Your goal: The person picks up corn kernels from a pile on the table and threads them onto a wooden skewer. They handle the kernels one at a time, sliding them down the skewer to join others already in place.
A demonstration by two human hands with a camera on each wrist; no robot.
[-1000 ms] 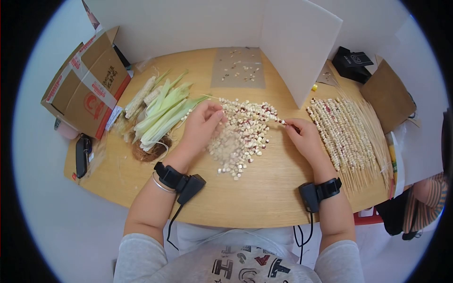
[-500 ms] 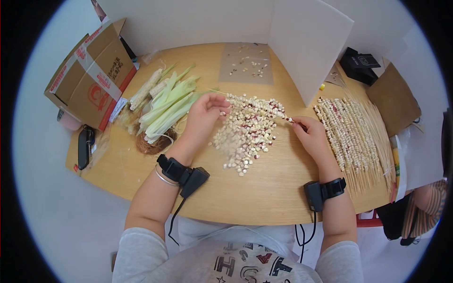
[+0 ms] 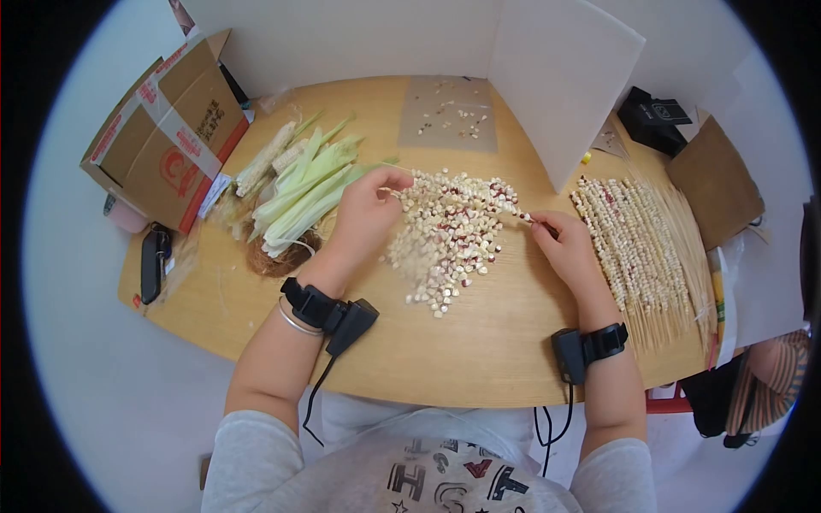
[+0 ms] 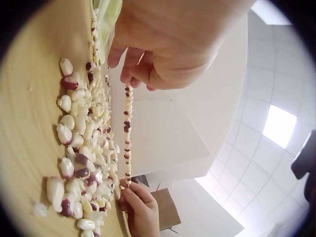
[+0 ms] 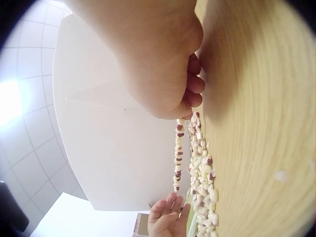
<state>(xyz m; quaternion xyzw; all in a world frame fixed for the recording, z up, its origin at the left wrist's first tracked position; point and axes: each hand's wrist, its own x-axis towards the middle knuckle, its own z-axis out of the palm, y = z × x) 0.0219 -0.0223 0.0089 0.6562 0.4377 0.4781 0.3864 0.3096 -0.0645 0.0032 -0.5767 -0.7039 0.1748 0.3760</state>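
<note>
A skewer strung with white and dark red corn kernels (image 4: 127, 123) spans the gap between the two hands. My right hand (image 3: 564, 244) pinches its right end with thumb and fingers, the other fingers curled in. At the opposite end, the fingertips of my left hand (image 3: 368, 209) come together right at the tip, pinching a corn kernel largely hidden by the fingers. In the right wrist view the strung skewer (image 5: 178, 158) runs straight from one hand to the other. Below it, a pile of loose kernels (image 3: 453, 244) spreads over the table (image 3: 479, 350).
Several kernel-strung skewers (image 3: 629, 248) lie in a row at the right beside bare skewers (image 3: 688, 248). Corn husks (image 3: 312, 197) and cobs (image 3: 261, 175) lie left. A cardboard box (image 3: 167, 137) stands far left, a white board (image 3: 564, 85) upright behind. A grey mat (image 3: 445, 94) holds scattered kernels.
My left hand has drawn its fingers in at the skewer's left end; the kernel seen at its thumb earlier is now mostly hidden. The right hand keeps its pinch. The head view has shifted slightly.
</note>
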